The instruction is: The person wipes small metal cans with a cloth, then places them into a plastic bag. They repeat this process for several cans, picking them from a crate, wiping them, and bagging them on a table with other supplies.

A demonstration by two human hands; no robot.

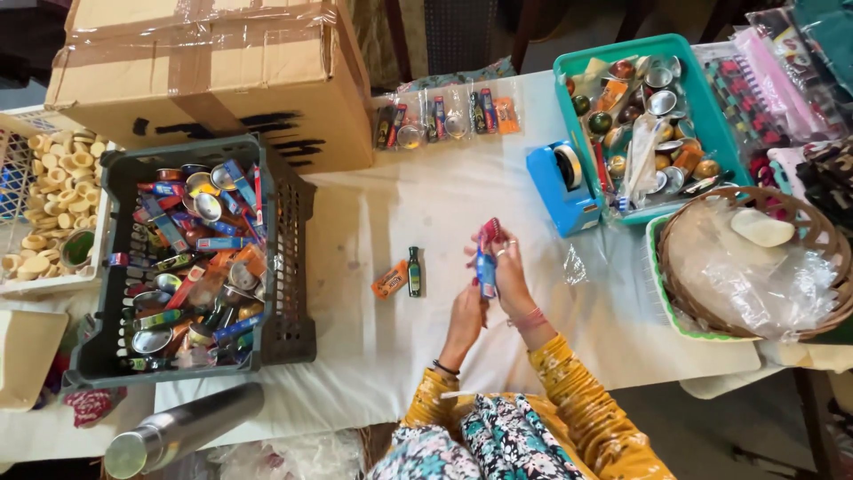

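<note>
We find both hands raised together over the white-covered surface (426, 222), near the near edge at centre. The right hand (514, 277) is closed around a small packet (487, 258), blue in its lower part and red and pink at its top, held upright; the fingers wrap its right side. The left hand (466, 316) is just below, its fingers pinched on the packet's lower end, so both hands grip the one item. Both arms wear yellow patterned sleeves. On the surface just left of the hands lie a small dark bottle (414, 271) and an orange sachet (389, 280), touching or nearly so; we cannot tell which. Further left stands a dark grey crate (275, 267) filled with mixed small tins, tubes and packets. Beyond it, at the far left, is a taped cardboard box (213, 71), and at the left edge a white basket (18, 169) of pale round pieces. A steel flask (182, 431) lies at the near left. Far of the hands sits a row of clear bags (444, 116), each with small items. To the right are a blue tape dispenser (560, 187), a teal tray (711, 116) of small metal bowls and round items, and a wicker basket (755, 267) lined with clear plastic.
</note>
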